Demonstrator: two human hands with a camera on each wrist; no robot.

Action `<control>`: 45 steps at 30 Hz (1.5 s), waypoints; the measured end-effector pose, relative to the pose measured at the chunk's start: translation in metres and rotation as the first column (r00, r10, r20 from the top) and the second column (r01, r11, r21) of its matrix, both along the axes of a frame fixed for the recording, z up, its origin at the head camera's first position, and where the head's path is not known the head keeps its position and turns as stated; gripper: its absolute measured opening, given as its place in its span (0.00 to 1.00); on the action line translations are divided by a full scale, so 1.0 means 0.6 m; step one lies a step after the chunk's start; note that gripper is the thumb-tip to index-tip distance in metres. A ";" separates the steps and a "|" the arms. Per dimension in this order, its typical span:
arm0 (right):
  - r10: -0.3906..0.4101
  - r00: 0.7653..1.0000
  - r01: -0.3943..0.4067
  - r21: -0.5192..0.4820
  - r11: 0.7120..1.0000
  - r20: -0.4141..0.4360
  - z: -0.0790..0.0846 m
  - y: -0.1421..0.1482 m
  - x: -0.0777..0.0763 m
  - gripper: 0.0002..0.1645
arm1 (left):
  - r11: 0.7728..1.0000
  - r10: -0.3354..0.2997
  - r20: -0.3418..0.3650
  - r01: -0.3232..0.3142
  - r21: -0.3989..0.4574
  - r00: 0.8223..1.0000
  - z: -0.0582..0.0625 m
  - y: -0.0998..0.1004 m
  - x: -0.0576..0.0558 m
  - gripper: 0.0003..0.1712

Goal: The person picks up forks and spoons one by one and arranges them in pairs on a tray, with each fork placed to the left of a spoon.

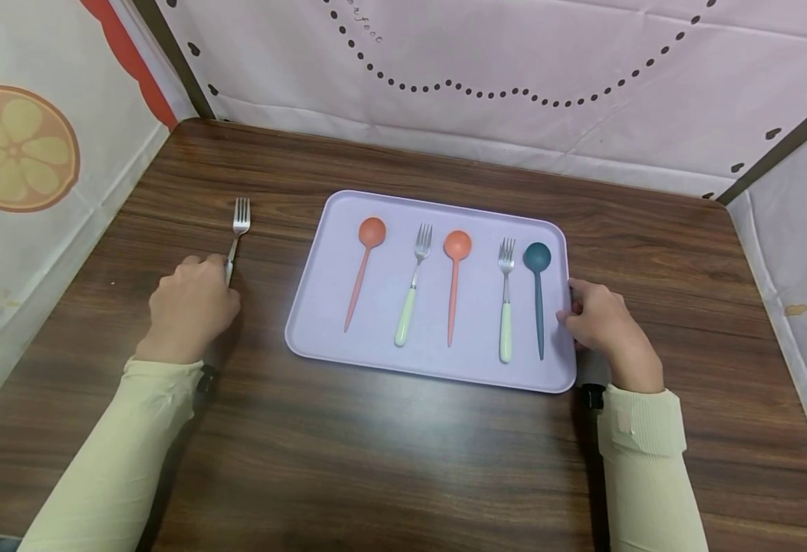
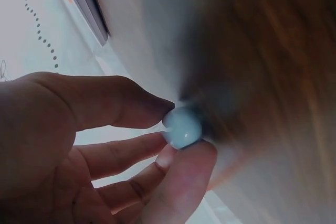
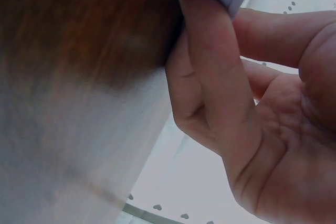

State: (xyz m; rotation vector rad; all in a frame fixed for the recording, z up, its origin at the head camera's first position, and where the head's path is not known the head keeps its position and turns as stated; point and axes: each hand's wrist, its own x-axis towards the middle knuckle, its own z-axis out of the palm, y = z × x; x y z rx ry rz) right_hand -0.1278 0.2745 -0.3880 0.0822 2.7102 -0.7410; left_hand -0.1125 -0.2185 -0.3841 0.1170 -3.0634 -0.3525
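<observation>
My left hand (image 1: 189,307) pinches the handle of a fork (image 1: 241,218) on the left of the table, tines pointing away from me. In the left wrist view the rounded pale end of the fork's handle (image 2: 184,128) shows between thumb and finger. With my right hand (image 1: 607,326) I grip the right edge of a lilac tray (image 1: 317,307), thumb over the rim. On it lie, from left to right, an orange spoon (image 1: 372,232), a green-handled fork (image 1: 406,316), another orange spoon (image 1: 457,245), a second green-handled fork (image 1: 505,331) and a dark teal spoon (image 1: 537,257).
The dark wood table (image 1: 390,468) has a pink patterned sheet (image 1: 514,46) hanging behind it. A white sheet with a printed fruit slice (image 1: 17,146) borders the left side, and a pale sheet (image 1: 804,230) the right.
</observation>
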 end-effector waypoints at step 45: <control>-0.023 1.000 0.023 0.015 1.000 0.019 0.001 -0.001 0.000 0.36 | 0.996 -0.069 -0.014 0.070 0.062 0.997 0.005 0.043 0.000 0.24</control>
